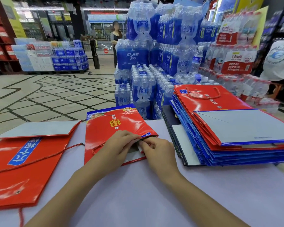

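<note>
bag (105, 128) lies flat at centre frame on the surface (138, 194), long axis pointing up-frame. its open edge sits lower right, under both hands. left hand (120, 142) pinches the red top layer and right hand (157, 149) the pale inner flap, fingers curled.

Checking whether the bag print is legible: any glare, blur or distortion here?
Head view: white glare streaks the glossy red bag that the sharp left hand and right hand pinch; red-labelled bottle packs at right are blurred; the wide lens curves the floor lines.
</note>
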`<state>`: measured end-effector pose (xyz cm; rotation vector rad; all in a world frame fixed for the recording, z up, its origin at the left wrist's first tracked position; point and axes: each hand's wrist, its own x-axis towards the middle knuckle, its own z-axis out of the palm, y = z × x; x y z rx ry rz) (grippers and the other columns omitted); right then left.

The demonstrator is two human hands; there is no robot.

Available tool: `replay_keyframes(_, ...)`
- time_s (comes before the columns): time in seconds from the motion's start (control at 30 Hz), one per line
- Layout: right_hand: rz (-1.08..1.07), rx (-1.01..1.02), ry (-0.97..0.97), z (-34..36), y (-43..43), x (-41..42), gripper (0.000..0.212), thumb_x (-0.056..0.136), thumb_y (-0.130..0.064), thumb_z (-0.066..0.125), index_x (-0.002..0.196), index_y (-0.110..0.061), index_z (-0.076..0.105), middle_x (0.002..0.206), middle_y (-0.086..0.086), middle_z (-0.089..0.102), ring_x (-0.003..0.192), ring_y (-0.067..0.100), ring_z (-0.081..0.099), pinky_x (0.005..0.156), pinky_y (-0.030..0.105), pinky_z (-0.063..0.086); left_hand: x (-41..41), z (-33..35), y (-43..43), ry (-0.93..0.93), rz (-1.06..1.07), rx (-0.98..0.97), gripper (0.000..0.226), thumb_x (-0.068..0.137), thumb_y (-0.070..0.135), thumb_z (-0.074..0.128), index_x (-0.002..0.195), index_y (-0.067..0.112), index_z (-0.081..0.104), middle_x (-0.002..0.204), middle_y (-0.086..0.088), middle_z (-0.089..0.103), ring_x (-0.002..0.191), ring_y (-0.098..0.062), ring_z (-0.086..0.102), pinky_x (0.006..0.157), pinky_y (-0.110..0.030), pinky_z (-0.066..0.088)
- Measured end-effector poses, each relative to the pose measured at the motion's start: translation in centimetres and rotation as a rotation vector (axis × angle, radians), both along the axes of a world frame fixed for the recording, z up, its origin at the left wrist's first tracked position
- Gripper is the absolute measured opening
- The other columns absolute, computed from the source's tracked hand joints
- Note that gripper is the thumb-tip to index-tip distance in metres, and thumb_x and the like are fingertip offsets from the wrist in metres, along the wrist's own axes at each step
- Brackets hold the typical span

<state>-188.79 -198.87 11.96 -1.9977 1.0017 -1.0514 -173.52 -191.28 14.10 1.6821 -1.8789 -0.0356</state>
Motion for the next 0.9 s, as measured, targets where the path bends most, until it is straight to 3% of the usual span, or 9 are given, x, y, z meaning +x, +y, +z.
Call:
replay_keyframes(0.2,0.035,-0.036,0.032,0.1,0.1,0.0,0.023,0.086,-0.025,0.068,0.067,-0.012,0.069,0.057,0.000,0.062,0.059,0.022,0.053,0.066,0.040,0.048,-0.4,0.4,0.3,-0.068,0.133,0.014,0.034,0.099,0.010,0.045,0.129,0.019,0.058,0.119,0.000,0.064,0.110,-0.019,0.057,0.090,-0.027,0.043)
replay_keyframes(0.37,0.067,-0.069,0.062,0.2,0.2,-0.2,0.019,0.087,-0.023,0.067,0.071,-0.012,0.070,0.062,-0.001,0.066,0.064,0.022,0.058,0.067,0.038,0.049,-0.3,0.4,0.2,-0.063,0.197,0.018,0.034,0.099,0.011,0.045,0.129,0.021,0.058,0.116,-0.001,0.067,0.107,-0.022,0.061,0.088,-0.034,0.049)
replay_keyframes(0.6,-0.044,-0.316,0.184,0.8,0.9,-0.9,0.014,0.089,-0.040,0.064,0.097,-0.028,0.066,0.071,-0.007,0.067,0.071,0.018,0.061,0.069,0.036,0.049,-0.3,1.0,0.3,-0.007,0.164,0.048,0.032,0.102,0.016,0.040,0.128,0.024,0.058,0.120,0.005,0.064,0.110,-0.014,0.057,0.092,-0.025,0.044)
replay_keyframes(0.77,-0.151,-0.481,0.149,0.9,0.9,-1.1,0.010,0.080,-0.032,0.073,0.085,-0.028,0.066,0.076,-0.010,0.062,0.062,0.011,0.059,0.054,0.023,0.042,-0.1,0.9,0.6,-0.007,0.124,0.061,0.030,0.102,0.020,0.042,0.128,0.023,0.058,0.118,0.007,0.063,0.108,-0.010,0.056,0.093,-0.028,0.045)
replay_keyframes(0.9,-0.210,-0.534,0.137,1.0,0.8,-1.2,0.018,0.077,-0.031,0.080,0.077,-0.025,0.062,0.077,-0.008,0.054,0.055,0.014,0.054,0.048,0.023,0.037,0.2,0.9,0.6,-0.026,0.068,0.055,0.039,0.098,0.039,0.034,0.124,0.028,0.060,0.113,0.013,0.063,0.104,-0.004,0.055,0.090,-0.030,0.047)
